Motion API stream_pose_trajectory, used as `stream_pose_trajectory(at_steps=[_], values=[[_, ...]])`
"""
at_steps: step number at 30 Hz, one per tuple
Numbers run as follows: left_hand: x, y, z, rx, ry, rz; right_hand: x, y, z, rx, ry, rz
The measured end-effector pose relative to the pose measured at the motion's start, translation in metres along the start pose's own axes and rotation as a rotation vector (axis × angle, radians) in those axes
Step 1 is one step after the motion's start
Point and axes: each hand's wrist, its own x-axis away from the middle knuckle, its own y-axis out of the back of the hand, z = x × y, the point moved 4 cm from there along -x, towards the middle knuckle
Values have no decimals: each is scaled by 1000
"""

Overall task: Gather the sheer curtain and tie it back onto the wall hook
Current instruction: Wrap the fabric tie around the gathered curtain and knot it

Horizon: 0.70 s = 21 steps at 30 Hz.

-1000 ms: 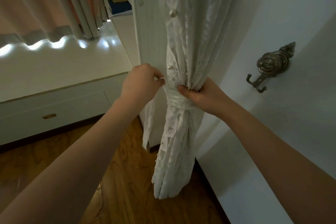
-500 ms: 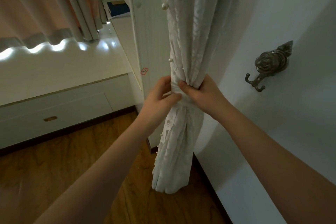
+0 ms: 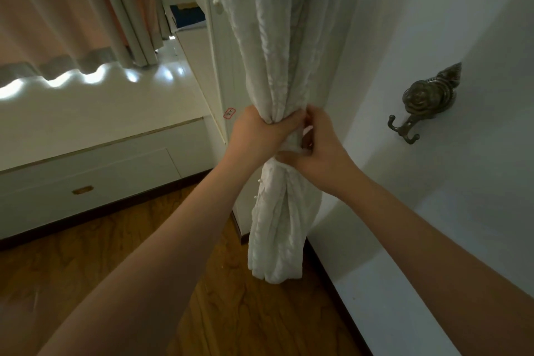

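White sheer curtain (image 3: 277, 66) gripped by left hand (image 3: 257, 133) and right hand (image 3: 318, 150), bronze wall hook (image 3: 419, 107) well right, white cabinet (image 3: 222, 66) behind.

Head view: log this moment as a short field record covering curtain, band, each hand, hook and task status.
curtain: white sheer curtain, gathered into one bundle
band: white tie-back wrapped at the bundle's waist
left hand: left hand grips the bundle
right hand: right hand pinches the tie-back
hook: bronze wall hook on the wall to the right, bare
status: not yet hooked

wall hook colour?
Dark bronze wall hook with a rose-shaped mount, seen in the head view.
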Motion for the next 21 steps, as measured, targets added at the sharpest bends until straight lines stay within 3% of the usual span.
stream_pose_trajectory(at_steps=[5, 9, 16, 21], values=[[-9, 10, 0, 17, 10, -4, 8, 11, -6, 160, -109, 25], [-6, 9, -1, -10, 30, 53, 15, 7, 4, 297, -14, 88], [-10, 10, -2, 49, 31, 187, 14, 34, 17, 396, 118, -92], [-6, 3, 2, 159, 75, 300, 4, 32, 6, 366, 56, -141]])
